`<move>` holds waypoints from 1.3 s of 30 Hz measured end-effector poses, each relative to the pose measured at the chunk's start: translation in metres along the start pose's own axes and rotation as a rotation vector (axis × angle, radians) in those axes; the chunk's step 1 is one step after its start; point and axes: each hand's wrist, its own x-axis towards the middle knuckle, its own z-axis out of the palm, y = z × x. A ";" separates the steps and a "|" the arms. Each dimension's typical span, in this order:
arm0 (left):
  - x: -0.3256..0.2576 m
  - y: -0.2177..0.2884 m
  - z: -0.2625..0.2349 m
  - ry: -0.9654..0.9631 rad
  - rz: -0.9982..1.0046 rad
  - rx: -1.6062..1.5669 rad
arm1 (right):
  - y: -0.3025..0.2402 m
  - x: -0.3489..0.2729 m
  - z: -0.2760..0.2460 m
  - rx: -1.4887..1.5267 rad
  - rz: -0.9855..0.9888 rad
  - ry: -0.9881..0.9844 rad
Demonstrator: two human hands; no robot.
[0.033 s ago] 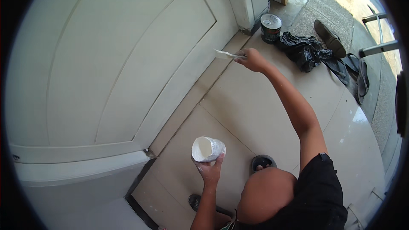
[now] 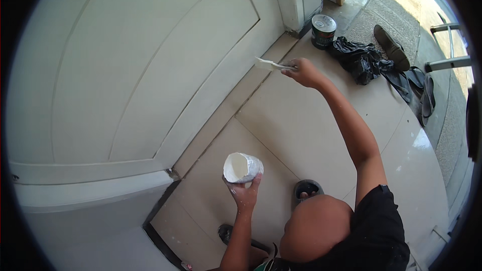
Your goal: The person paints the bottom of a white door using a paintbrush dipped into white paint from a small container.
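My right hand, arm stretched out, grips the handle of a flat paintbrush with pale bristles. The bristle end is at the lower edge of a white panelled door; whether it touches cannot be told. In my left hand is a white, paint-smeared cup, tilted so its open mouth shows a pale inside. White specks dot the left hand and wrist. The cup is held above the tiled floor.
Beyond my right hand stand a dark paint can with a light lid and a crumpled black plastic bag. Several sandals lie beside the bag. Metal legs stand at far right. A white door frame rises behind the can.
The whole view has shifted slightly. The brush is a touch farther down along the door's lower edge; both hands keep their hold.
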 end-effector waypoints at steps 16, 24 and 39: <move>0.067 -0.020 0.037 0.015 0.475 0.363 | -0.196 -0.151 0.049 -0.739 -0.360 -0.329; 0.072 -0.014 0.035 0.098 0.494 0.455 | -0.168 -0.125 0.123 -0.879 -0.435 -0.431; 0.080 -0.031 0.023 0.191 0.382 0.261 | -0.191 -0.155 0.077 -0.633 -0.369 -0.200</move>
